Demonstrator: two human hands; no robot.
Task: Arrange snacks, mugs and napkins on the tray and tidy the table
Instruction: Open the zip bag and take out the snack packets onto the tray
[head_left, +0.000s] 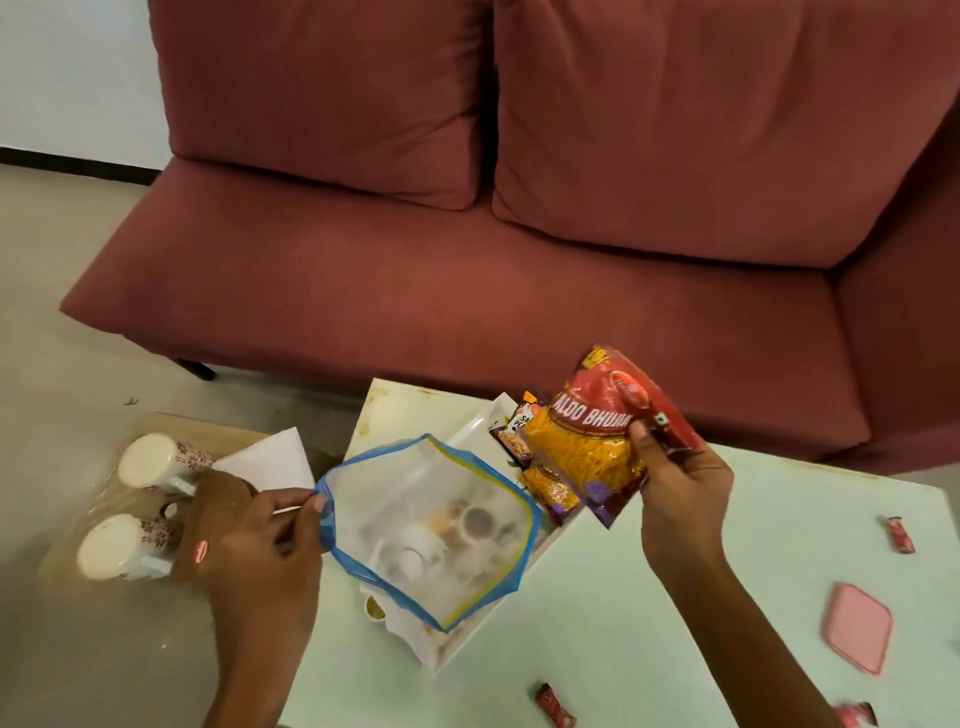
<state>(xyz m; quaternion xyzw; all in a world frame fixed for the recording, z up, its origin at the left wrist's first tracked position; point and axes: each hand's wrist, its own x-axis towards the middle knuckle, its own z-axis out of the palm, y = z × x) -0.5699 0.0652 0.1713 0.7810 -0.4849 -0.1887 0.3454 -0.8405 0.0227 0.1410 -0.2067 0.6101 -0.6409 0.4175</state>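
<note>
My right hand (675, 478) grips a red and yellow snack packet (597, 431) above the white tray (478, 431). My left hand (265, 551) pinches the rim of a clear zip bag with a blue edge (431, 530), held open over the tray; it also holds a brown packet (213, 514). Two more snack packets (524, 431) lie in the tray under the red one. Through the bag I see blurred cups on the tray. Two white mugs with red flowers (150, 462) (119, 545) lie on a low wooden board at the left, beside a white napkin (270, 457).
A pale green table (675, 623) carries a pink lid (857, 626) at the right and small red candy wrappers (901, 535) (555, 705). A maroon sofa (519, 260) stands right behind the table. The floor lies to the left.
</note>
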